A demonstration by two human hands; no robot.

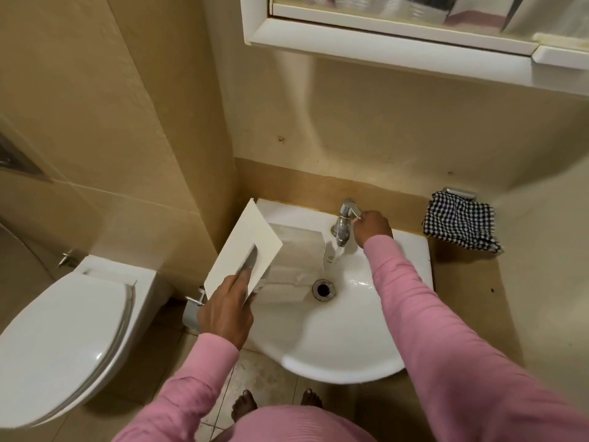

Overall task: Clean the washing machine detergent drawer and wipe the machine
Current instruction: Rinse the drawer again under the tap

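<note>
over the sink [338,352], left hand [228,309] gripping detergent drawer [287,253], right hand [373,226] touching tap lever [354,213]

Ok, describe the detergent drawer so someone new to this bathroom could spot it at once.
Find the white sink below the mirror cabinet. Over its left side, the left hand grips the detergent drawer. Nothing nearby matches it: a flat white front panel with a translucent grey tray behind, reaching the stream from the tap.

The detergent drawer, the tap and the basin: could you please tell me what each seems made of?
Detergent drawer: probably plastic, with a matte white front and a cloudy, translucent body. Tap: metal, apparently chrome-plated, judging by its mirror-like reflections. Basin: likely glazed ceramic, white with glossy highlights.
</note>
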